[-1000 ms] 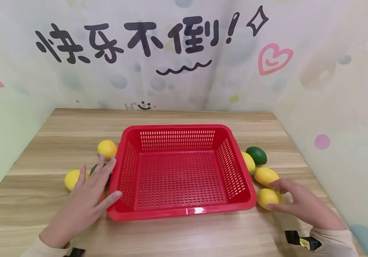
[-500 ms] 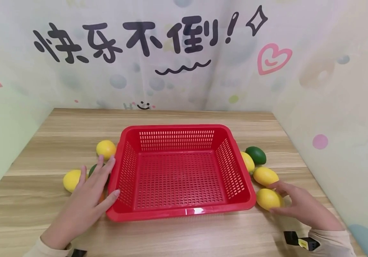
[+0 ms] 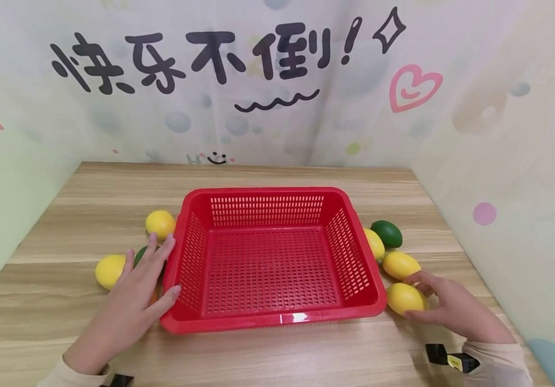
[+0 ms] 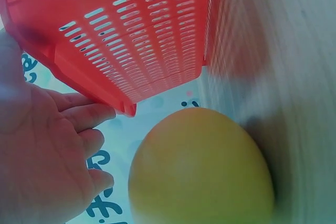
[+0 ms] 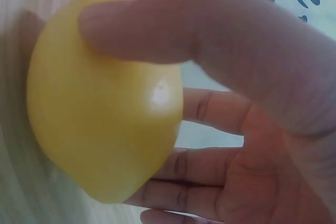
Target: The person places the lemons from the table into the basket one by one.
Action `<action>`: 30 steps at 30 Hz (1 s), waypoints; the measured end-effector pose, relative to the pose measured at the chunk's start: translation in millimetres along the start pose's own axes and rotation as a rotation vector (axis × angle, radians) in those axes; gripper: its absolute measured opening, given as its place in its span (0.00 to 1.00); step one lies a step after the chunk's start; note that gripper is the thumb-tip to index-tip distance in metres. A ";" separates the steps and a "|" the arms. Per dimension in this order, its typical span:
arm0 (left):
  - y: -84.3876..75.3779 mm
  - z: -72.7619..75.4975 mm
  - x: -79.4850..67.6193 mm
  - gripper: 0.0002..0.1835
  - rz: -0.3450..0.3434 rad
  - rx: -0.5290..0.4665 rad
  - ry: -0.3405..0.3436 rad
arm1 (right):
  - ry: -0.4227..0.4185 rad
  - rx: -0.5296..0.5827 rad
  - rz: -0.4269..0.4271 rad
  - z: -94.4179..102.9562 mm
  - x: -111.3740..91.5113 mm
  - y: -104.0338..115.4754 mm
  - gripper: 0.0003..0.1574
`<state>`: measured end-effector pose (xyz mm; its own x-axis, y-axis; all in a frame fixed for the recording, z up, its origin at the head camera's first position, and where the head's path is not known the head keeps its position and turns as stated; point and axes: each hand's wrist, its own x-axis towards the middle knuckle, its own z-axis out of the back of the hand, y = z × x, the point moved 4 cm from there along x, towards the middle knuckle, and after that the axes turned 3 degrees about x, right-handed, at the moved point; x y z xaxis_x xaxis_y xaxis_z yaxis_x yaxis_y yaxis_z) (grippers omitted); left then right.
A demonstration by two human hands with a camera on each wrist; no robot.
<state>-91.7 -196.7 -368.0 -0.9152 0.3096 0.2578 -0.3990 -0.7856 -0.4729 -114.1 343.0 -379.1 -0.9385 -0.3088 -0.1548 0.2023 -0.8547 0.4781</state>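
Pinched in the right hand point(image 3: 456, 309), a lemon point(image 3: 405, 299) is near the table's point(image 3: 258, 177) right edge; the left hand point(image 3: 132, 294) lies spread against the red basket point(image 3: 268, 321), which stands short of the back edge.

Count on the table point(image 3: 268, 355), one in number, is as follows. Red basket point(image 3: 274, 320): one. Yellow fruits point(image 3: 405, 299): five, being two left of the basket and three right. Green fruits point(image 3: 386, 234): two, one per side, the left one partly hidden. Orange item point(image 3: 154, 297): one, only a sliver visible. Hands: two, one left hand point(image 3: 125, 309), one right hand point(image 3: 456, 309). Large black characters point(image 3: 215, 54) on the backdrop point(image 3: 268, 134): four.
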 end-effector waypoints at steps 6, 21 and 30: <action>0.0 0.9 0.2 0.47 0.016 -0.007 0.006 | -0.063 -0.028 0.058 10.0 -1.2 4.3 0.33; 3.0 5.5 0.5 0.48 0.008 -0.004 0.012 | -0.163 -0.054 0.185 37.0 6.4 17.8 0.30; -1.6 7.6 1.2 0.47 0.020 -0.008 0.029 | -0.157 -0.084 0.193 49.8 10.5 24.6 0.29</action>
<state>-91.7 -199.2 -360.5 -0.9241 0.3095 0.2240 -0.3812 -0.7873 -0.4846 -132.9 339.5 -325.9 -0.9107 -0.4068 0.0718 0.3986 -0.8198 0.4111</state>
